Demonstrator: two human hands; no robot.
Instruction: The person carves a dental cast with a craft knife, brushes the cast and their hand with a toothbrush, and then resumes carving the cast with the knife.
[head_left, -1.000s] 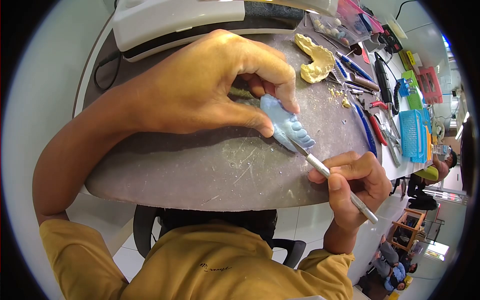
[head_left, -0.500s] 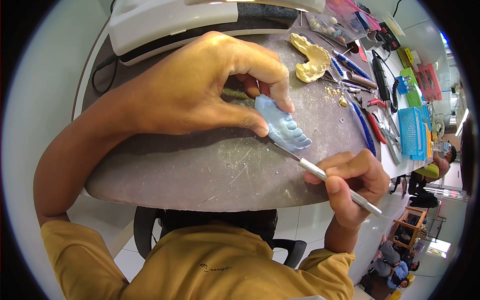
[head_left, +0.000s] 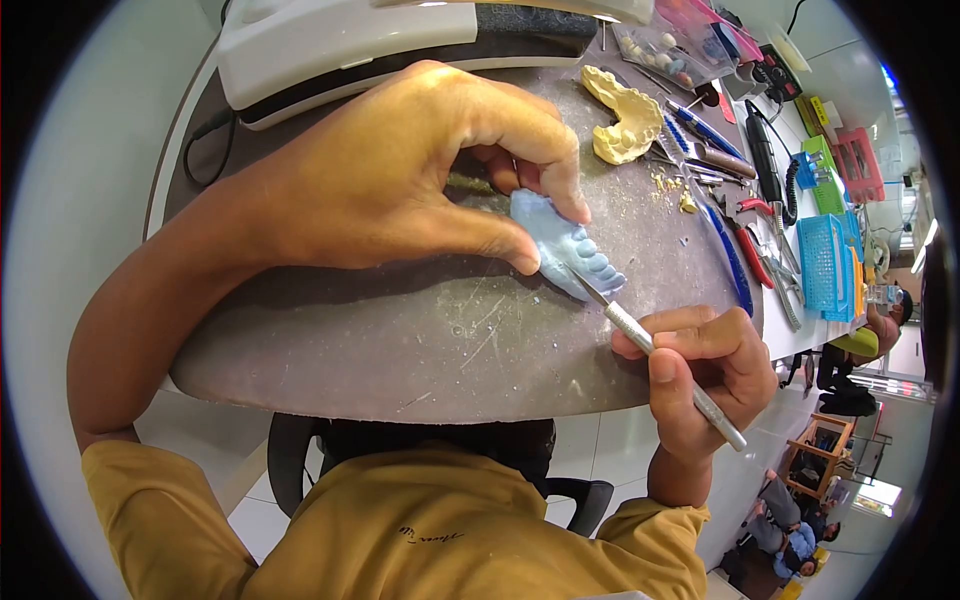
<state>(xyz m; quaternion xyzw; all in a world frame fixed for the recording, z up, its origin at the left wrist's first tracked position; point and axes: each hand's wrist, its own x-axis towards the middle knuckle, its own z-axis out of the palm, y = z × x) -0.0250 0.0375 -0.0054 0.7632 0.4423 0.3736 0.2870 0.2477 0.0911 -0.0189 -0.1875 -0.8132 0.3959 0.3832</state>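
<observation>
A pale blue dental model (head_left: 553,232) with a row of teeth along its right side is at the middle of the worktop. My left hand (head_left: 440,170) grips it, thumb on the near edge and index finger on the far side; part of the model is hidden behind the fingers. My right hand (head_left: 705,375) is closed in a pen-like hold on a craft knife (head_left: 633,331) with a silver knurled handle. The blade points up and left, its tip over the blue surface beside the teeth. Small blue crumbs lie below the model.
A yellowish dental model (head_left: 628,130) with crumbs beside it lies beyond the blue one. Pliers (head_left: 752,255), a blue-bristled brush (head_left: 732,260) and other hand tools crowd the right side. A white machine (head_left: 345,50) stands at the back, a blue basket (head_left: 825,268) at the right. People sit in the background.
The knife's blade has moved from the model's near lower edge up and right onto its surface by the teeth. The handle has tilted more steeply; my left hand has barely moved.
</observation>
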